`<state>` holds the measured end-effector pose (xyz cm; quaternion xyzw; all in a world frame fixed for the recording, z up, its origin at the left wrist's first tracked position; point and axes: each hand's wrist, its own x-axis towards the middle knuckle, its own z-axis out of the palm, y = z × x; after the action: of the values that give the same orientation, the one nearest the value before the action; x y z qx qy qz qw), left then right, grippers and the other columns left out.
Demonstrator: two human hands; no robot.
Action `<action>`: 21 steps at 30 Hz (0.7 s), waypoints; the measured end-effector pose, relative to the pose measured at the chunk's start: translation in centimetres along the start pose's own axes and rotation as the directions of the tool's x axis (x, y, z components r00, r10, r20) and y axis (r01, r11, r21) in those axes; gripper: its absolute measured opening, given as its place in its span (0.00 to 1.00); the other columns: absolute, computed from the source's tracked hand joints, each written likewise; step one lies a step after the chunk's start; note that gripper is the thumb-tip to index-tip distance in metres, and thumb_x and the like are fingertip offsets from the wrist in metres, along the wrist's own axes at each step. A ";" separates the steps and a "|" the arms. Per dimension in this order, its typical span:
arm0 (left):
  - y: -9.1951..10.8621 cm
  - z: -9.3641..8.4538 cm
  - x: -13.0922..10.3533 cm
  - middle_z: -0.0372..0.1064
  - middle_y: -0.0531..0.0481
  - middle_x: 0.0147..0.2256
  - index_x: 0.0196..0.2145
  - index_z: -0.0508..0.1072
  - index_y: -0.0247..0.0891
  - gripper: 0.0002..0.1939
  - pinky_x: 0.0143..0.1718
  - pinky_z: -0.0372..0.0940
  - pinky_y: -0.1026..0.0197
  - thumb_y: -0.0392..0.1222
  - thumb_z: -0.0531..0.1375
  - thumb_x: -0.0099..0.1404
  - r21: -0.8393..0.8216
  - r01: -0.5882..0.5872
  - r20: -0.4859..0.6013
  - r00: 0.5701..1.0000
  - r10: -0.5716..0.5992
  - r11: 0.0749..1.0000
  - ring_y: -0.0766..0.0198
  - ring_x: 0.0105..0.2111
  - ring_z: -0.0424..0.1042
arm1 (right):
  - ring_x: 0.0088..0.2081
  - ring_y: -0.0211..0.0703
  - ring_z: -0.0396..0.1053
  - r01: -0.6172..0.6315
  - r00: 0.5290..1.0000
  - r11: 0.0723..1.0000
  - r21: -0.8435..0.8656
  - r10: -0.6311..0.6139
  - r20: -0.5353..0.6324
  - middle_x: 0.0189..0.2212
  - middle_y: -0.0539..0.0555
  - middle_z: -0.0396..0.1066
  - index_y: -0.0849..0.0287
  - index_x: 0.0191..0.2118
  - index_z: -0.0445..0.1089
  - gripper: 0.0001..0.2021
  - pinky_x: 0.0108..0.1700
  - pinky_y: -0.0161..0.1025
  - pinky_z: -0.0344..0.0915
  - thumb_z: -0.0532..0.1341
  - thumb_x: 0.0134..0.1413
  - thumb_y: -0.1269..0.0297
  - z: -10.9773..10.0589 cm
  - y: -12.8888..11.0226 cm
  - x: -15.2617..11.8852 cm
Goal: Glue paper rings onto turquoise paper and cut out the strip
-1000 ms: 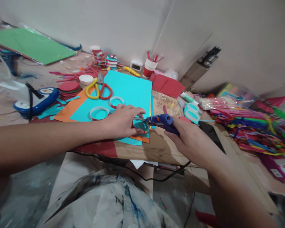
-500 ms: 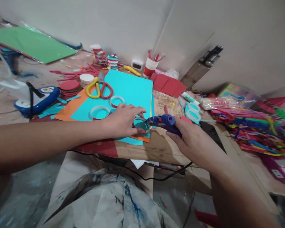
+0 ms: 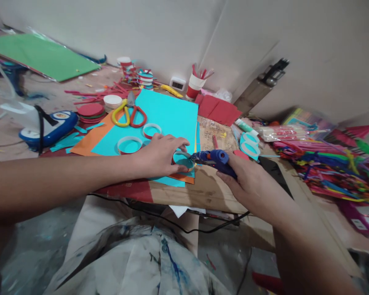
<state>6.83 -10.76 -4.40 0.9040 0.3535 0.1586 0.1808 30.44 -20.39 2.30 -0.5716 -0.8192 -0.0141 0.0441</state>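
Observation:
My right hand (image 3: 244,178) is wrapped round the handle of a blue hot glue gun (image 3: 210,157). Its nozzle points left, at the rim of a paper ring (image 3: 184,165). My left hand (image 3: 164,155) grips that ring from its left side, thumb in front and fingers behind. The ring rests on turquoise paper sheets (image 3: 172,108), with an orange sheet (image 3: 83,144) beneath. Two more paper rings, a larger one (image 3: 129,145) and a smaller one (image 3: 152,131), stand left of my left hand. Scissors (image 3: 129,112) with one yellow and one red handle lie behind them.
Red discs (image 3: 90,110) and white discs (image 3: 112,100) are stacked at left, near a blue-and-white device (image 3: 51,129). A cup of red sticks (image 3: 196,85) and red paper (image 3: 218,110) stand at the back. Pipe cleaners (image 3: 335,168) pile up at right. A black cable (image 3: 187,231) hangs along the front edge.
The glue gun and my right hand have shifted very slightly to the right and down. My left hand keeps its hold on the ring.

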 end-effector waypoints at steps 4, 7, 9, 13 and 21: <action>0.0 0.1 0.0 0.73 0.40 0.57 0.60 0.67 0.40 0.32 0.57 0.58 0.43 0.59 0.65 0.65 -0.003 -0.004 -0.006 1.000 0.004 1.000 0.44 0.57 0.69 | 0.33 0.49 0.71 -0.017 1.000 1.000 -0.003 0.017 -0.005 0.34 0.58 0.75 0.58 0.50 0.68 0.12 0.31 0.39 0.59 0.53 0.67 0.63 0.0 -0.3 0.2; 0.0 0.0 0.0 0.73 0.40 0.56 0.61 0.67 0.40 0.33 0.57 0.58 0.43 0.60 0.65 0.65 -0.004 0.002 0.002 1.000 -0.002 1.000 0.44 0.57 0.69 | 0.35 0.51 0.72 -0.040 0.999 0.999 0.028 0.040 0.017 0.36 0.59 0.75 0.59 0.50 0.67 0.12 0.33 0.40 0.61 0.53 0.67 0.62 0.1 -0.5 0.6; 0.0 0.0 0.0 0.73 0.40 0.56 0.61 0.67 0.40 0.33 0.57 0.58 0.43 0.60 0.65 0.64 -0.004 0.006 0.003 1.000 -0.006 1.000 0.44 0.57 0.69 | 0.36 0.52 0.72 -0.054 0.998 0.998 0.033 0.052 0.042 0.37 0.60 0.75 0.59 0.48 0.67 0.11 0.33 0.40 0.61 0.52 0.68 0.62 0.2 -0.6 0.7; 0.1 0.0 0.0 0.73 0.40 0.56 0.61 0.67 0.40 0.33 0.58 0.58 0.43 0.59 0.65 0.65 -0.004 0.004 0.005 1.000 -0.004 1.000 0.44 0.57 0.69 | 0.33 0.52 0.71 -0.065 0.997 0.998 0.011 0.065 0.045 0.34 0.60 0.74 0.60 0.46 0.68 0.11 0.31 0.40 0.59 0.52 0.67 0.61 0.1 -0.6 0.7; 0.3 -0.7 -0.3 0.74 0.41 0.56 0.59 0.71 0.42 0.31 0.57 0.58 0.43 0.58 0.66 0.62 -0.036 -0.025 0.007 1.000 0.025 0.999 0.43 0.58 0.69 | 0.30 0.48 0.69 -0.044 0.999 0.999 0.000 0.044 0.006 0.32 0.57 0.74 0.59 0.48 0.68 0.11 0.29 0.38 0.58 0.53 0.68 0.60 0.2 -0.6 0.6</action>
<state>6.55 -11.04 -3.67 0.9055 0.3385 0.1638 0.1964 29.71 -20.03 2.21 -0.5894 -0.8067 -0.0113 0.0420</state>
